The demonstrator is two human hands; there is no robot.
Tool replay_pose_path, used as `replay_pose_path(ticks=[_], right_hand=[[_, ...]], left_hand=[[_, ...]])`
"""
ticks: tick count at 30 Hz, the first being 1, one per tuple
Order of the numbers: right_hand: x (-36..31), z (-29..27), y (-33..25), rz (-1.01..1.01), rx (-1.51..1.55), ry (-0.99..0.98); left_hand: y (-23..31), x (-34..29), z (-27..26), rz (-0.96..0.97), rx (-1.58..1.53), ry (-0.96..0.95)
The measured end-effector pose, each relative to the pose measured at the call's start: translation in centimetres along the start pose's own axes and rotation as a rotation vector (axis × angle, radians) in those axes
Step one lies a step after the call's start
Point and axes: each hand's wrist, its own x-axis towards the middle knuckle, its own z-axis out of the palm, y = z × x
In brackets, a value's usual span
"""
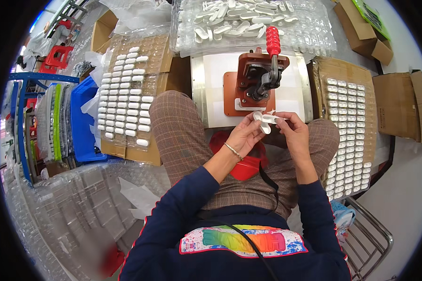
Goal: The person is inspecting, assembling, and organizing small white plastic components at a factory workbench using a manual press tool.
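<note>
Both your hands meet just in front of the hand press (258, 70), near the front edge of the white work plate (293, 105). Your right hand (294, 131) pinches the right end of a hollow white shell (268, 119) between thumb and finger; its long axis runs nearly left-right, right end slightly lower. Your left hand (243, 136) is half curled, holding more white shells (265, 128) at its fingertips; the lowest slants from upper left to lower right.

Hard to make out: how many your left fingers hold (they overlap), and whether the small pointed white bit above them is a separate piece. Your right fingers cover one end of the pinched shell. A pale part sits at the foot of the press; its kind is unclear.

Edges and room: bare plate lies either side of the press, whose red handle (273, 42) stands above it. Your knees flank the plate's front corners. The left cardboard sheet (152, 75) and right cardboard sheet (322, 70) carry rows of white pieces, long axes mostly left-right. Beyond the press, a loose shell pile (241, 18) lies on clear plastic trays (314, 28), cut off by the upper edge.
</note>
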Motion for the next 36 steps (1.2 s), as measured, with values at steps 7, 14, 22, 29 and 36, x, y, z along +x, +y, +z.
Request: replay_pose_path(ticks=[7,14,22,29,36], right_hand=[[-0.4,1.6,0.6,0.038,0.138,0.129],[-1.2,1.3,0.0,0.047,0.098,0.115],[-1.5,0.6,-0.1,0.211,0.267,0.082],[-1.5,0.3,0.4,0.261,0.255,0.08],[-0.7,-0.5,0.8,0.203,0.113,0.054]], left_hand=[[-0.4,0.0,0.1,0.067,0.112,0.041],[-0.3,-0.3,0.4,0.197,0.152,-0.015],[-1.0,0.0,0.0,0.411,0.426,-0.164],[-0.9,-0.4,0.4,0.385,0.464,-0.168],[-1.0,-0.5,0.2,0.356,0.532,-0.185]])
